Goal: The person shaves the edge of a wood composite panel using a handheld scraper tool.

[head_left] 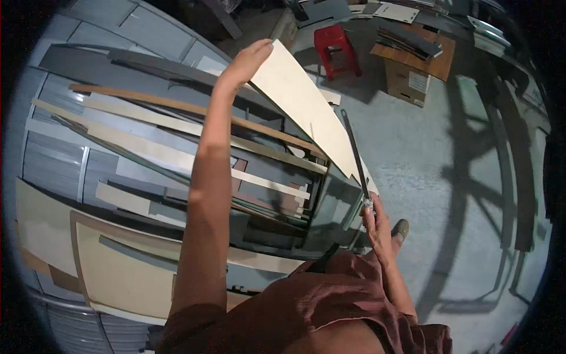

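Note:
A long cream board [306, 100] slants across the middle, wide at its upper end and narrowing toward the lower right. My left hand [249, 62] is closed over its upper corner, arm stretched out. In my right hand [378, 227], low on the right, is the light-coloured handle [368, 203] of a long, thin, dark flat bar tool [355, 147] with a rounded far end. The bar runs along the board's right edge and overlaps its lower tip, close to my right fingers.
On the left, a rack holds several long strips, including a brown one [141, 99]. A cream panel [127, 265] leans below them. A red stool [333, 50] and a cardboard box [407, 82] topped with dark strips stand on the grey floor [413, 159]. My foot [401, 229] shows beyond my right hand.

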The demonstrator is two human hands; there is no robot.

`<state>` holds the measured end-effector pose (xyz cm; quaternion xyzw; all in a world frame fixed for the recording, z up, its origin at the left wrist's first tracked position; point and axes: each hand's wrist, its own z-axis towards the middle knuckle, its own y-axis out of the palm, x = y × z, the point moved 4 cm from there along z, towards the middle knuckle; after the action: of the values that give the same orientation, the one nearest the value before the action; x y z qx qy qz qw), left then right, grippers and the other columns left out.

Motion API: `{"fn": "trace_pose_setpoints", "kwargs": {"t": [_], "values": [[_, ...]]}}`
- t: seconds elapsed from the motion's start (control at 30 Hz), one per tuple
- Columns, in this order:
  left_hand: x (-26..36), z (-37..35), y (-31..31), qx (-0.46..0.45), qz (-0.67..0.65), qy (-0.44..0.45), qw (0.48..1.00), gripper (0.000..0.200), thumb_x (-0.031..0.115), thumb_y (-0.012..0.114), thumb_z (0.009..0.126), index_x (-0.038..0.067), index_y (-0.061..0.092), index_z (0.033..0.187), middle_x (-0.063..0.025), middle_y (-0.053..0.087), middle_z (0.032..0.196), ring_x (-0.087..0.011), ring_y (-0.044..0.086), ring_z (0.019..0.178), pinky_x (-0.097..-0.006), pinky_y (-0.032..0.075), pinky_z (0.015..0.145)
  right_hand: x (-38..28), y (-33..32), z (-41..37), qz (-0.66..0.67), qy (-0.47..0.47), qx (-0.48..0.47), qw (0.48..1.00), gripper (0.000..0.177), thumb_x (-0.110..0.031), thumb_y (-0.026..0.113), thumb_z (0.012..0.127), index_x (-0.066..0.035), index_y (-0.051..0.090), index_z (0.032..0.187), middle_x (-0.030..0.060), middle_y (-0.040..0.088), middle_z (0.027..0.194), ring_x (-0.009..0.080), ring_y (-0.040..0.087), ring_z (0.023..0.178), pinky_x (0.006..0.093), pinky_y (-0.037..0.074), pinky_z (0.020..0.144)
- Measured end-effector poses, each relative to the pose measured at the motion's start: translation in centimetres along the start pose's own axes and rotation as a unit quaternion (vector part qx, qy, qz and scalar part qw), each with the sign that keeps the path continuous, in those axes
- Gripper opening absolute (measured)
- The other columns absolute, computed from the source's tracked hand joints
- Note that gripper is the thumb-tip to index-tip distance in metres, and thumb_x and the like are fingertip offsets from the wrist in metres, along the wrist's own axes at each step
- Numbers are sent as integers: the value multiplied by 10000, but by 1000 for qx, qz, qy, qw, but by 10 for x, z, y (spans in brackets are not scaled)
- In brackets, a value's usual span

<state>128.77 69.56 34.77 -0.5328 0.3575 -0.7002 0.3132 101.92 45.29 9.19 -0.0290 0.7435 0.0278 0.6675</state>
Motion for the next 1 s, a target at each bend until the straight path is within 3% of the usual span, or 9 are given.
{"fn": "trace_pose_setpoints", "kwargs": {"t": [0.2, 0.3, 0.47, 0.57, 0.77, 0.83, 0.87, 0.93, 1.0], "values": [[-32, 32, 3, -27, -266, -125, 955, 446, 146, 414, 867, 113, 356, 1308, -107, 437, 1253, -229, 481, 1071, -294, 393, 857, -6, 3, -32, -29, 4, 0, 1000, 356, -222, 438, 895, -69, 412, 1216, 128, 545, 822, 192, 528, 711, 294, 429, 673], [-72, 43, 1, 64, -358, -251, 897, 418, 114, 425, 865, 94, 391, 1281, -116, 423, 1267, -231, 463, 1098, -315, 399, 857, -11, -2, -40, -53, 6, 8, 999, 352, -222, 442, 892, -60, 418, 1203, 143, 551, 835, 215, 544, 710, 308, 435, 676], [-97, 41, -13, 109, -299, -209, 925, 401, 77, 425, 848, 81, 435, 1248, -143, 438, 1243, -245, 489, 1068, -304, 419, 823, -12, -1, -36, -48, 65, -15, 997, 340, -200, 451, 885, -52, 427, 1191, 157, 566, 884, 251, 567, 727, 326, 444, 686], [-77, 27, -18, 8, -239, -206, 949, 397, 63, 406, 845, 89, 448, 1239, -144, 490, 1164, -249, 534, 983, -339, 446, 798, -18, 0, -28, -49, 3, -24, 999, 329, -159, 455, 880, -59, 431, 1193, 157, 568, 919, 237, 571, 728, 330, 447, 686], [-203, 71, -31, 69, -326, -343, 878, 350, 93, 411, 856, 91, 471, 1201, -145, 536, 1070, -289, 559, 915, -460, 478, 730, -19, -16, -38, -69, 24, -4, 997, 334, -161, 454, 879, -63, 432, 1197, 178, 561, 976, 254, 576, 745, 329, 445, 701], [-230, 68, -35, 148, -362, -437, 810, 360, 190, 452, 856, 88, 452, 1201, -149, 512, 1114, -316, 513, 1004, -528, 426, 789, 0, -21, -50, -93, 33, 36, 994, 324, -156, 449, 881, -64, 436, 1191, 159, 566, 887, 251, 568, 727, 329, 446, 686], [-229, 65, -34, 150, -360, -440, 809, 360, 190, 452, 856, 88, 452, 1201, -149, 512, 1114, -316, 513, 1004, -528, 426, 789, 4, -23, -54, -93, 35, 32, 995, 324, -156, 449, 881, -64, 436, 1191, 159, 566, 887, 251, 568, 727, 329, 446, 686], [-202, 41, -43, 137, -124, -500, 846, 409, 279, 455, 854, 61, 427, 1199, -150, 482, 1162, -314, 444, 1096, -572, 344, 855, 17, -25, -60, -50, 138, 22, 989, 314, -177, 418, 895, -64, 436, 1187, 157, 585, 842, 262, 588, 758, 330, 441, 737], [-135, -13, -44, 163, -172, -436, 868, 461, 368, 447, 854, 21, 459, 1157, -152, 452, 1200, -310, 395, 1136, -538, 275, 930, -7, -32, -57, -149, 105, 10, 983, 318, -186, 418, 899, -68, 433, 1194, 159, 603, 820, 272, 597, 780, 327, 439, 741]]}}
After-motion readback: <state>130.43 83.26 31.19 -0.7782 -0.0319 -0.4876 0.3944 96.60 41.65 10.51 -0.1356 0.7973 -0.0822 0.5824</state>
